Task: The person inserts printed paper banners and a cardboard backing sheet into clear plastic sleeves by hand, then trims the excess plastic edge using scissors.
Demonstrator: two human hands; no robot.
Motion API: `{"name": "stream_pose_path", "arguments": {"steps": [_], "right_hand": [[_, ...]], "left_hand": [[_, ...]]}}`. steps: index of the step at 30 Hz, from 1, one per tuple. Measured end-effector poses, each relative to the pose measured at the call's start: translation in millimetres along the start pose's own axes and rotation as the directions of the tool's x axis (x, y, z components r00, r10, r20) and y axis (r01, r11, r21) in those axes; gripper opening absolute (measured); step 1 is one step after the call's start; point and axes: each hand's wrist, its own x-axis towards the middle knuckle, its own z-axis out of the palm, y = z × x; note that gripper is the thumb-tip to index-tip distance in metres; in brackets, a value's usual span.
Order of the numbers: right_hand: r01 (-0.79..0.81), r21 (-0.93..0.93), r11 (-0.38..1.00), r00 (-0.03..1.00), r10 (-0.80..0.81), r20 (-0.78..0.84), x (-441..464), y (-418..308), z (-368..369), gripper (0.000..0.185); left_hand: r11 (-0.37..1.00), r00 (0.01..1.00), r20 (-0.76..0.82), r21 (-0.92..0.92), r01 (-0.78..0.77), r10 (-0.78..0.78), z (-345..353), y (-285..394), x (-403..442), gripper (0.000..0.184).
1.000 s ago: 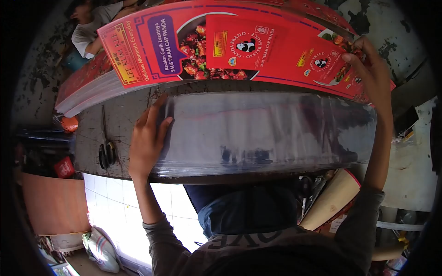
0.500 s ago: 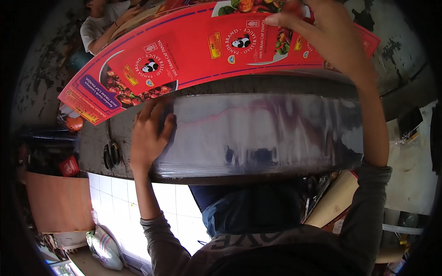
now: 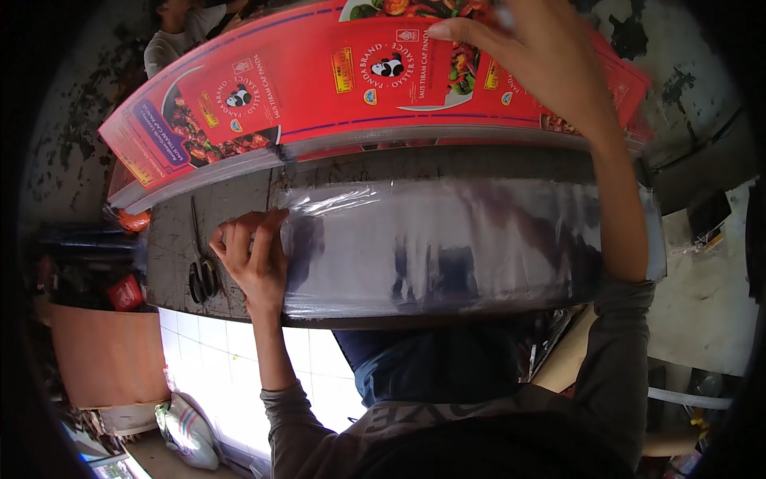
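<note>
My left hand [image 3: 257,254] is at the left edge of a stack of clear plastic sheets [image 3: 375,255]. Its fingers are curled together at the upper left corner, where the plastic is creased and shiny. My right hand [image 3: 550,68] reaches over a long curved red printed sheet [image 3: 311,84] with panda and oyster sauce labels. The thumb is stretched out on the print; the other fingers are blurred and partly cut off by the top of the view. Beneath the red sheet, a thick pile of similar sheets [image 3: 211,172] shows its edges.
Black-handled scissors [image 3: 203,279] lie left of my left hand on the dark worktable [image 3: 171,271]. Another person [image 3: 175,40] is at the upper left beyond the pile. A filled sack [image 3: 190,435] stands on the floor at lower left, below a brown panel [image 3: 108,355].
The red sheet's left end has swung up and now lines up with the pile below. My left hand has gone from lying on the plastic to curling at its edge.
</note>
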Motion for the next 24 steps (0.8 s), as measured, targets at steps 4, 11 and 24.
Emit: {"name": "stream_pose_path", "arguments": {"steps": [4, 11, 24], "right_hand": [[0.077, -0.225, 0.971, 0.992, -0.097, -0.077, 4, 9, 5, 0.044], [0.065, -0.203, 0.977, 0.996, -0.050, 0.079, 5, -10, 10, 0.040], [0.436, 0.207, 0.876, 0.884, -0.374, -0.280, 17, -72, 112, 0.035]], "left_hand": [[0.997, 1.000, 0.014, -0.074, -0.009, 0.010, 7, -7, -2, 0.017], [0.951, 0.990, 0.137, -0.304, 0.052, -0.010, 0, 0, 10, 0.012], [0.959, 0.994, -0.079, -0.269, -0.092, 0.073, 1, -12, -12, 0.024]]}}
